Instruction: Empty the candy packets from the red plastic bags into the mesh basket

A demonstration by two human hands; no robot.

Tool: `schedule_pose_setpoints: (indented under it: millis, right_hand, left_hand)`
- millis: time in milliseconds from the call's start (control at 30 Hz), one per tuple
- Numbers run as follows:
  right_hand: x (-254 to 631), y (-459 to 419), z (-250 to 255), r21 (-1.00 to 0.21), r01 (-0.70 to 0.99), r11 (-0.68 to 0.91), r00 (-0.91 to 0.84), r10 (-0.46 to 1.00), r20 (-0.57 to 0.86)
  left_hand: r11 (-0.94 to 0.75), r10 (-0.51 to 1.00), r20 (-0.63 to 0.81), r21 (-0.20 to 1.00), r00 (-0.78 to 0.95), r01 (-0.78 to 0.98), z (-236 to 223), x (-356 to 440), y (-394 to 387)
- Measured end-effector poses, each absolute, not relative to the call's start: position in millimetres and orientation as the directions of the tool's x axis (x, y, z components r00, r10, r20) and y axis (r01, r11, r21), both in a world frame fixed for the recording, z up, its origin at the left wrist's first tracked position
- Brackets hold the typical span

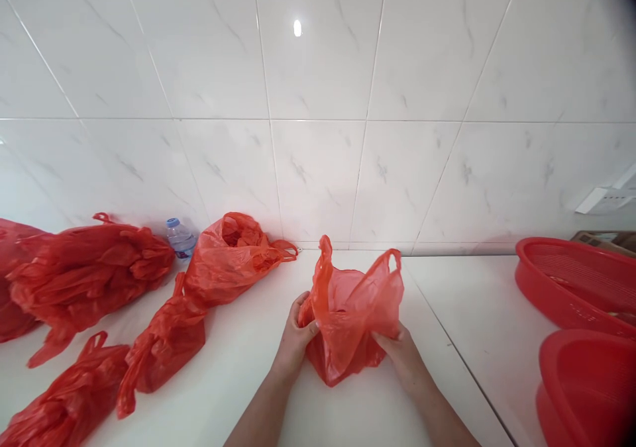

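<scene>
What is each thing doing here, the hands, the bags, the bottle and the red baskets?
Left hand: gripping the bag's side
Right hand: gripping the bag's other side
Held red carrier bag: open, handles up
Red bag by the wall: lying down, mouth open
Far-left red bag: lying down, bulging
Water bottle: upright, blue cap on
Back red basket: lying open-side up
Front red basket: partly out of view

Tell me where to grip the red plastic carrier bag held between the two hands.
Grip the two loop handles of the red plastic carrier bag from above: they stand up clear of the left hand and right hand, which hold its sides lower down.
</scene>
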State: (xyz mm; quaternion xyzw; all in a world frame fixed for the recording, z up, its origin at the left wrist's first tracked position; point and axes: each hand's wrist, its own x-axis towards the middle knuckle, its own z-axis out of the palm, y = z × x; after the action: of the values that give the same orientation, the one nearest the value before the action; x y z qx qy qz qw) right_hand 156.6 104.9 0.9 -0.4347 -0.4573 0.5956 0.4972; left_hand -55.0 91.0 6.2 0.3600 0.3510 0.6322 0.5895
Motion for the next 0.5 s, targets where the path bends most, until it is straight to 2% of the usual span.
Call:
schedule_pose_setpoints:
  millis: [133, 233, 333, 500]
  right_hand:
    - [172.7, 113.1, -11.9, -0.926, -0.348, -0.145, -0.134, 0.986, -0.104]
    - [182.2, 114.8, -9.7, -0.889, -0.436, -0.139, -0.129, 0.987, -0.091]
    - [185.6, 110.3, 6.9, -0.918, -0.378, -0.116, -0.163, 0.985, -0.058]
    - [185.6, 100.7, 37.9, -0.943, -0.332, -0.010, -0.278, 0.957, 0.087]
  left_hand:
    - [0.065, 0.997, -0.069, 0.766, 0.018, -0.639, -1.9, -60.8, 94.6]
    - [0.091, 0.993, -0.116, 0.702, 0.012, -0.706, -3.6, -64.9, 95.1]
    - [0.081, 0.996, -0.081, 0.699, 0.034, -0.710, 3.2, -63.6, 92.1]
    - [0.027, 0.995, 0.043, 0.735, 0.085, -0.678, 16.5, -54.0, 85.5]
